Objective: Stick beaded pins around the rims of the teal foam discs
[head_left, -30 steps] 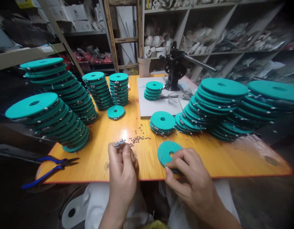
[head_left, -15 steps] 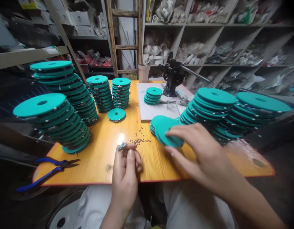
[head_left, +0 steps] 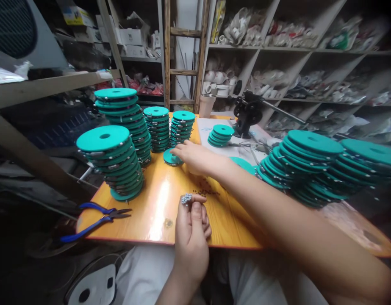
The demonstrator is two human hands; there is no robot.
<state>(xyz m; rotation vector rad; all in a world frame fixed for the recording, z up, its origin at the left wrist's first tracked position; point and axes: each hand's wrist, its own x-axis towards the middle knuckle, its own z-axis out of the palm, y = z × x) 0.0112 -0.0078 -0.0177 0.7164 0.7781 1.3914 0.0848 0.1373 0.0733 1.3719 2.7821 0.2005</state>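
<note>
Low in front of me, my left hand (head_left: 193, 231) is curled closed, thumb pressed against the fingers. A cluster of small silvery beads (head_left: 186, 199) sits on its index finger; anything inside the fist is hidden. My right hand (head_left: 195, 157) reaches leftward across the table, its fingers stretched out over a single green foam spool (head_left: 172, 159) lying flat. The fingertips overlap the spool's top near its hole; the thumb is hidden, and no firm hold shows. Small dark beads (head_left: 203, 192) are scattered on the wood beyond my left fist, partly under the right forearm.
Tall stacks of green foam spools (head_left: 103, 137) with pins around their rims stand at left, and more stacks (head_left: 314, 142) at right. Blue-handled pliers (head_left: 101, 216) lie near the left edge. A black clamp-like device (head_left: 246, 112) and a cup (head_left: 207, 105) stand at the back.
My right hand has left the green spools at centre right and swung left to the single spool. My left hand stays closed with the bead cluster. The whole view has shifted leftward.
</note>
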